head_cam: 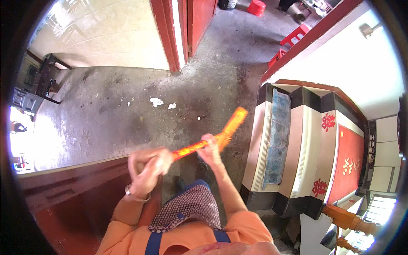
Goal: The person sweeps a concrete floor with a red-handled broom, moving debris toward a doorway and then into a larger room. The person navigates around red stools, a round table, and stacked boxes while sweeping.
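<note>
My left hand (149, 169), a bracelet at its wrist, grips the upper end of a red-and-yellow stick (189, 150). Farther down the same stick, my right hand (211, 149) is closed around it. Beyond my right hand the stick joins a yellow-orange head (236, 122) with a bristly edge, and it looks like a broom. Its head is blurred, so I cannot tell whether it touches the floor. Past it, crumpled white scraps (156, 102) lie on the grey concrete floor (127, 86), with a smaller white scrap (172, 105) beside them.
To the right rise tiled steps (295, 149), with a blue mat (276, 140) on the lowest and a red mat (346, 159) higher up. A red-framed doorway (173, 60) opens ahead; a red basin (256, 7) stands beyond. Dark red panelling (79, 197) borders my left side.
</note>
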Motion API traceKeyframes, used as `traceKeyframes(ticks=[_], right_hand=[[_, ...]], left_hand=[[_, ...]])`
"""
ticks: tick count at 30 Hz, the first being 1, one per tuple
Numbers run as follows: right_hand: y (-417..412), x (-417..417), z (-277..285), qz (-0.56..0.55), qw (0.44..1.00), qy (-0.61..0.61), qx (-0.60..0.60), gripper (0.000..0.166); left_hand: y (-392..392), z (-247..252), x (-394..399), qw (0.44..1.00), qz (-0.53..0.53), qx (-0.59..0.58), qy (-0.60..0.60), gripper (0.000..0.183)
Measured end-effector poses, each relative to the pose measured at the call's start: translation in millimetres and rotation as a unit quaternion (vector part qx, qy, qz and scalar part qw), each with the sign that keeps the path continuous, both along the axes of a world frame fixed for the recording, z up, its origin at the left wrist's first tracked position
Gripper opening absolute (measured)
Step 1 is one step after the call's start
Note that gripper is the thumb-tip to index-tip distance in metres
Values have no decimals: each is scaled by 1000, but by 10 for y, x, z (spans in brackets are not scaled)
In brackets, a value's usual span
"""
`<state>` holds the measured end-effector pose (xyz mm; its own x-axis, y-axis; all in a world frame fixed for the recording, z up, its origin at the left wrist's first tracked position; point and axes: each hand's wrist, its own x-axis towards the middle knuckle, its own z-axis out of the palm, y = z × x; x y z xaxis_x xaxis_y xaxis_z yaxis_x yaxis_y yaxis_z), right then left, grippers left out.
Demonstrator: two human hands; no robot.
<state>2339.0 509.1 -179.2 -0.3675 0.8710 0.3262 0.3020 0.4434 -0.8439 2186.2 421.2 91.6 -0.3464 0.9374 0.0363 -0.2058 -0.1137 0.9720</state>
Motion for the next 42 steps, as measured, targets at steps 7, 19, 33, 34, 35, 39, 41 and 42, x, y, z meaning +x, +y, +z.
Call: traceKeyframes(ticks=[7, 19, 33, 34, 35, 39, 41, 42], right_hand=[[548, 594, -1500, -3, 946, -132, -298, 10], [1441, -1796, -533, 253, 933, 55, -250, 17], [3064, 236, -263, 124, 971, -190, 72, 19], [3171, 322, -162, 130, 973, -188, 35, 17], [3347, 376, -43, 130, 974, -185, 2, 14], [3918, 589, 333, 162, 960, -82, -215, 13], [4203, 564, 424, 73, 965, -131, -218, 13], [4345, 557, 378, 50, 962, -135, -231, 12]], left_hand=[[850, -999, 189, 951, -158, -263, 29, 23], [2103, 70, 87, 929, -11, -129, 346, 24], [3260, 380, -281, 963, -267, 36, 16, 18], [3410, 351, -310, 956, -291, 2, 19, 17], [3611, 334, -376, 947, -320, -26, 26, 17], [4550, 323, -387, 922, -379, -80, -13, 16], [5085, 295, -376, 921, -384, -72, -12, 16], [5377, 337, -342, 917, -392, -71, -11, 16]])
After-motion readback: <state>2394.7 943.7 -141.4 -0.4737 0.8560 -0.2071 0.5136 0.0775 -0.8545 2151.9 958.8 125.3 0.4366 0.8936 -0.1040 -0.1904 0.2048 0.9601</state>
